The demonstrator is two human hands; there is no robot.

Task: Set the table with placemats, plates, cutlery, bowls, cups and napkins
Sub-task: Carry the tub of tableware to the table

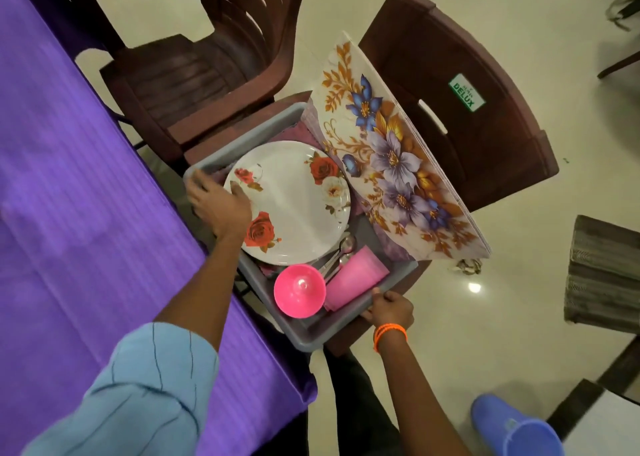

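A grey plastic bin (349, 324) rests on a brown chair seat beside the purple-clothed table (79, 192). Inside lie a white plate with red roses (294, 210), a pink bowl (299, 291), stacked pink cups (353, 277) and metal spoons (341, 251). Floral placemats (391, 158) lean out of the bin against the chair back. My left hand (220, 201) grips the bin's left rim beside the plate's edge. My right hand (391, 308) holds the bin's near right rim.
A second brown chair (194, 75) stands tucked against the table beyond the bin. The chair back (460, 109) carries a green sticker. A blue bucket (516, 428) sits on the floor at lower right, and a wooden item (602, 272) stands at the right.
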